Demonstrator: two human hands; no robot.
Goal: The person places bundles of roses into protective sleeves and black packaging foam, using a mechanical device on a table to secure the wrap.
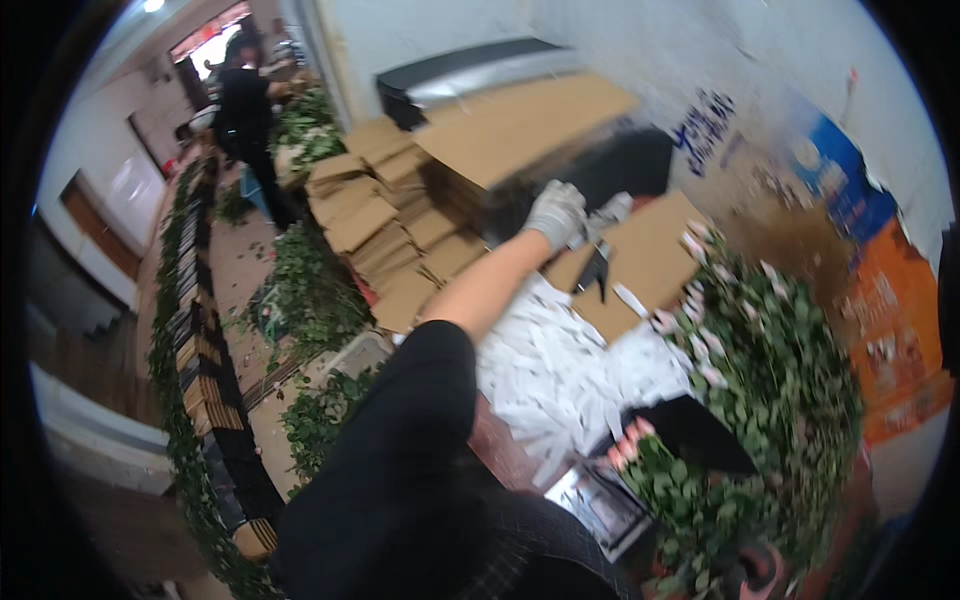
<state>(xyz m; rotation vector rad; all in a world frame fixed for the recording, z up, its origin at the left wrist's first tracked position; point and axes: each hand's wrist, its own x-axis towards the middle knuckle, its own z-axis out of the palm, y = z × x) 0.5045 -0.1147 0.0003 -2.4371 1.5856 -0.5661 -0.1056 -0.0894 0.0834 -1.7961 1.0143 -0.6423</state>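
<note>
My left hand (pixel 558 212), in a pale glove, reaches far over the work surface. Its fingers are curled; whatever they hold is hidden. Right beside it lies a crumpled grey-white piece (pixel 608 212), and I cannot tell if the hand touches it. Black-handled scissors (pixel 593 272) rest on a brown cardboard sheet (pixel 650 245) just nearer. A heap of white strips (pixel 560 365) spreads below the forearm. Closer to my body, pink rosebuds (pixel 632 445) on leafy stems lie against a black sheet (pixel 700 435). My right hand does not show.
Leafy rose stems (pixel 790 390) pile up along the right. Stacked brown cardboard pieces (pixel 365 215) stand at the left, with a large cardboard sheet (pixel 525 125) behind. A person (pixel 245 125) in dark clothes stands down the corridor. Wrapped bundles (pixel 205 400) line the floor.
</note>
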